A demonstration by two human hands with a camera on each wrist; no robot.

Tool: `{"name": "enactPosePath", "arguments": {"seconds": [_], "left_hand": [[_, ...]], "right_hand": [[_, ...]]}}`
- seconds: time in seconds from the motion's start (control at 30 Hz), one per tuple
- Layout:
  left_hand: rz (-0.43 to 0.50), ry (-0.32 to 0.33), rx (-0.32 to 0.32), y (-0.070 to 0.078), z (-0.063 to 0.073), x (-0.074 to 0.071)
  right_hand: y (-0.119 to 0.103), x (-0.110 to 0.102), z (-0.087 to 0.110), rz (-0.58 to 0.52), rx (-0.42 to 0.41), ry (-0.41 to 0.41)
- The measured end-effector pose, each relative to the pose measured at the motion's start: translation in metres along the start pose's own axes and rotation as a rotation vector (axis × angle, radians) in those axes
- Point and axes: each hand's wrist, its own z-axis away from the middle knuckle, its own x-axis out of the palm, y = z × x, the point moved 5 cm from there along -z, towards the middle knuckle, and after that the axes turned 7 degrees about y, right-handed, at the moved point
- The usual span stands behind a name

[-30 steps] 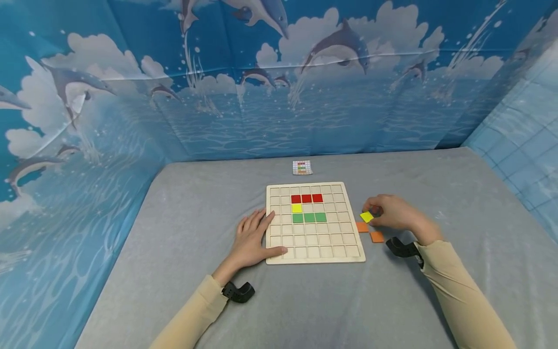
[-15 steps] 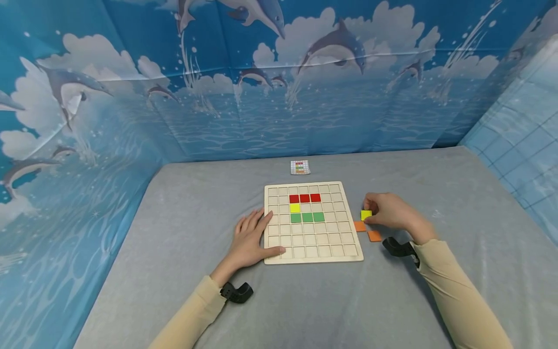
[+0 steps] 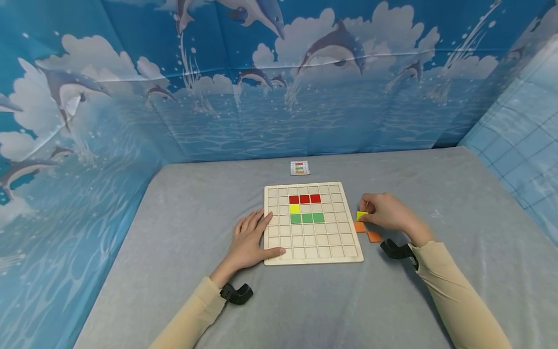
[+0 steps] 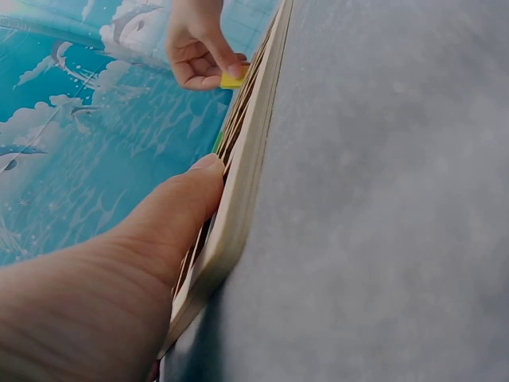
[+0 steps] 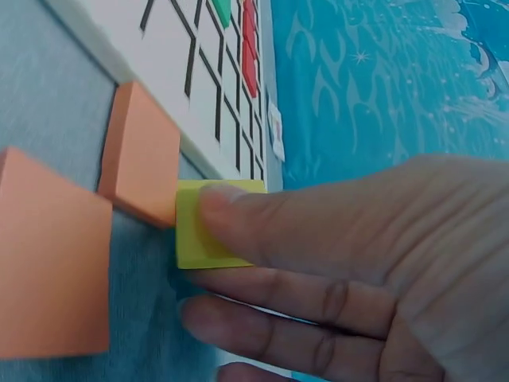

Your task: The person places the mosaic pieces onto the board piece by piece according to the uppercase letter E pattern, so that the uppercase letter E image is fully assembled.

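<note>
A wooden grid board (image 3: pixel 316 242) lies in the middle of the table. My left hand (image 3: pixel 249 242) rests along its left edge, thumb and fingers spread over the rim. Between the thumb and fingers of my right hand (image 3: pixel 388 212) is a yellow square tile (image 5: pixel 191 231), held just off the board's right edge. Set in the grid are a row of red tiles (image 3: pixel 304 199), a single yellow tile (image 3: pixel 294 208) below its left end, and a row of green tiles (image 3: pixel 307 218). Two orange tiles (image 5: pixel 143 155) lie under and in front of the right hand.
Behind the board lies a small card (image 3: pixel 300 167) printed with a coloured grid pattern. A grey cloth covers the table (image 3: pixel 209 194). A blue curtain (image 3: pixel 244 116) with dolphins hangs along the back and left sides.
The right hand has shifted slightly left toward the board, and the yellow tile in its fingers has turned. The left hand stays put on the board.
</note>
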Motion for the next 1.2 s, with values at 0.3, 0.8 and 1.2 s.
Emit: {"name": "enactPosePath", "arguments": {"seconds": [0.3,0.8,1.2], "left_hand": [[-0.012,-0.010,-0.006,-0.003,-0.001,0.000],[-0.020,-0.021,-0.023,-0.004,-0.003,-0.002],[-0.040,-0.021,-0.038,0.000,-0.004,-0.004]], "right_hand": [[-0.012,0.001,-0.003,-0.011,-0.028,0.145],[-0.072,0.040,-0.021,-0.251,-0.172,0.149],[-0.105,0.062,-0.034,-0.277,-0.238,0.095]]}}
